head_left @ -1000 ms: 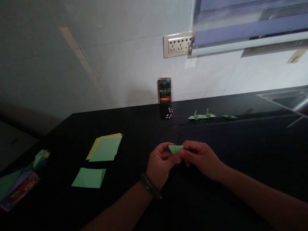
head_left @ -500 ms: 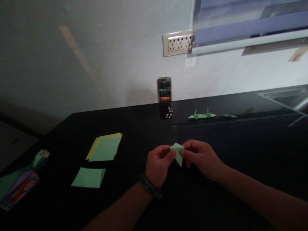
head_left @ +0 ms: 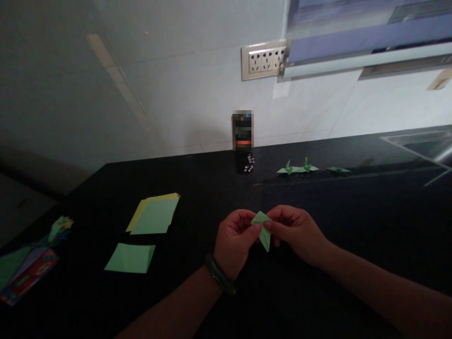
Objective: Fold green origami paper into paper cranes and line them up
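Note:
A small folded green paper piece [head_left: 263, 229] is pinched between both hands just above the black countertop [head_left: 318, 212]. My left hand [head_left: 233, 242], with a dark bangle on its wrist, grips the piece's left side with closed fingers. On the right side, my right hand [head_left: 296, 230] pinches it between thumb and fingers. The paper's narrow tip points downward.
A stack of green and yellow paper sheets [head_left: 155, 215] and a folded green sheet [head_left: 130, 258] lie to the left. Several finished green paper cranes [head_left: 297, 168] stand near the back. A dark phone [head_left: 242, 132] leans against the wall. A colourful packet [head_left: 24, 270] sits at far left.
The green paper piece has been turned between the fingers: a flat triangle a second ago, it now hangs with a longer point downward. Both hands stayed in place.

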`<action>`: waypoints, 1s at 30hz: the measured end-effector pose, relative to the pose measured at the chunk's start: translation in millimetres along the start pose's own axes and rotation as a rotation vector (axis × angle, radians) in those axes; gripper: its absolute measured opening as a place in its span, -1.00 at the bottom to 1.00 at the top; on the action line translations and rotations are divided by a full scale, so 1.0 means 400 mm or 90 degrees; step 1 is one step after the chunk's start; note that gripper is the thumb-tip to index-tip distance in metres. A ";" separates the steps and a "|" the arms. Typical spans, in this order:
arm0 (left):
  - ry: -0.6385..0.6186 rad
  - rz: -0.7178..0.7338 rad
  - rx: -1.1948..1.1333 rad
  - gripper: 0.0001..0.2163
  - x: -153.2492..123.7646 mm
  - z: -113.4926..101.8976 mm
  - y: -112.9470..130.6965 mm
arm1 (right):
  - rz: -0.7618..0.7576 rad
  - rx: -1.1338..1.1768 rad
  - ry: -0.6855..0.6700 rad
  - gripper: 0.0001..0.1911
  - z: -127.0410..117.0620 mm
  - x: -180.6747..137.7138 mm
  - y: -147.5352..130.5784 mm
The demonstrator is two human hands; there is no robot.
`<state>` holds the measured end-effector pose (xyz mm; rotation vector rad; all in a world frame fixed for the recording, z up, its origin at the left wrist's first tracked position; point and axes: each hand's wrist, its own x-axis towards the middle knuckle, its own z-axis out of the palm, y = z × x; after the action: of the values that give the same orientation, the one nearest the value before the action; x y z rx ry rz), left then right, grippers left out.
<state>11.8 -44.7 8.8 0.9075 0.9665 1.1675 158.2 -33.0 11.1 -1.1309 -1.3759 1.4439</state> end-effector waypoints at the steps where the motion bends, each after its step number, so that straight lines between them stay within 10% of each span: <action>1: -0.002 0.006 0.004 -0.85 0.000 0.000 -0.001 | 0.002 0.004 -0.005 -0.84 0.000 -0.001 -0.001; 14: 0.013 0.021 0.025 -0.93 -0.002 -0.003 0.004 | -0.096 -0.022 -0.024 -0.96 -0.004 -0.001 0.012; 23: -0.007 -0.082 0.058 -0.79 0.005 -0.008 0.015 | -0.376 -0.301 -0.045 -0.83 -0.027 -0.005 0.001; 30: 0.010 -0.019 0.128 -0.83 0.005 -0.011 0.008 | -0.146 -0.187 -0.011 -0.85 -0.012 -0.002 0.011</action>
<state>6.7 -41.8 10.2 1.0412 1.1208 1.0659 163.1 -33.0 6.7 -1.1004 -1.7098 1.1159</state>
